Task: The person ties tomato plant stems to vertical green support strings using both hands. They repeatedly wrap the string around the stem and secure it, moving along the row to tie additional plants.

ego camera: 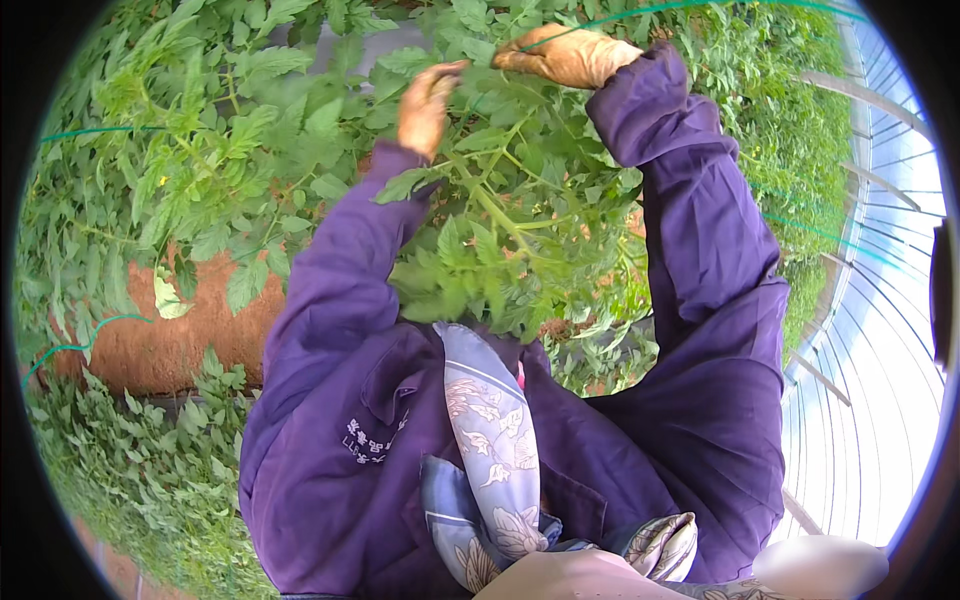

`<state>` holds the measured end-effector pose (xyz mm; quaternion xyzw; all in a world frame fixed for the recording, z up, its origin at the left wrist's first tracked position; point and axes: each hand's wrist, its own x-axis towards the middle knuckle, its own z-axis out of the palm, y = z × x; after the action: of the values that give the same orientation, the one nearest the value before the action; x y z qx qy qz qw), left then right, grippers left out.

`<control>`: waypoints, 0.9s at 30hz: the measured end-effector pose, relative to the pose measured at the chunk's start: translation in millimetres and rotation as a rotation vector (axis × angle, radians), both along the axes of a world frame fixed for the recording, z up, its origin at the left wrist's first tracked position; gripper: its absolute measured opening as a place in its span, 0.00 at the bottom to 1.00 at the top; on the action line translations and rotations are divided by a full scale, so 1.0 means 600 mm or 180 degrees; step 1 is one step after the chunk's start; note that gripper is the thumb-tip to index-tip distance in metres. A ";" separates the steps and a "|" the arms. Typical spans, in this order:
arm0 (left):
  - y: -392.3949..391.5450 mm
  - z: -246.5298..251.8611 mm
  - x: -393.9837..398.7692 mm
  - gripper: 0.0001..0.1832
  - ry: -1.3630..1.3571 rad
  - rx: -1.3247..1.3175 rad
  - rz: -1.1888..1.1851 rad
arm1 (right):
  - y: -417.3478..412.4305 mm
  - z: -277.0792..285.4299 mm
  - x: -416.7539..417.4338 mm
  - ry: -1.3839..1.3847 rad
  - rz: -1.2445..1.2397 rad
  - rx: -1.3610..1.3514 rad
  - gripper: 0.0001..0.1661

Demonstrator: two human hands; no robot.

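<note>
A tomato plant with a thick green stem (pixel 496 214) leans up in front of my chest, its leaves spreading between my arms. My right hand (pixel 566 56), in a stained tan glove, is closed at the fingers on a length of green twine (pixel 645 10) above the plant's top. The twine runs from the fingers toward the upper right. Just left of the stem, my left hand (pixel 429 105) is raised, gloved and blurred by motion. Its fingertips point at the right hand, with a small gap between them. Whether it pinches anything is hidden.
Dense tomato foliage (pixel 225 90) crowds the left and top. Another green line (pixel 90 345) loops over bare reddish soil (pixel 195 330). A lower row of plants (pixel 142 465) grows at left. Greenhouse frame ribs (pixel 862 94) and pale film curve along the right. A patterned scarf (pixel 491 427) hangs at my chest.
</note>
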<state>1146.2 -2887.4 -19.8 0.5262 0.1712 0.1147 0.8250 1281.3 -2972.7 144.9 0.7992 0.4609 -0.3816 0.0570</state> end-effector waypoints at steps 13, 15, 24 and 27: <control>0.037 -0.030 -0.091 0.19 -0.1674 -0.1127 -0.1958 | -0.083 -0.050 0.098 0.0269 -0.1758 0.0507 0.21; 0.083 -0.058 -0.106 0.22 -0.1323 -0.1353 -0.1248 | -0.120 -0.072 0.104 0.1168 -0.2386 0.1059 0.23; 0.064 -0.057 -0.170 0.24 -0.1412 -0.3091 -0.1101 | -0.169 -0.104 -0.022 0.0397 -0.2125 0.1359 0.19; 0.082 -0.003 -0.100 0.19 -0.1270 -0.3434 -0.1071 | -0.180 -0.084 -0.066 -0.0398 -0.1549 0.0278 0.19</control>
<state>1086.4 -2837.9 -21.4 0.0213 -0.0385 -0.0240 0.9987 1241.7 -3080.6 94.3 0.9104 0.2665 -0.3137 -0.0427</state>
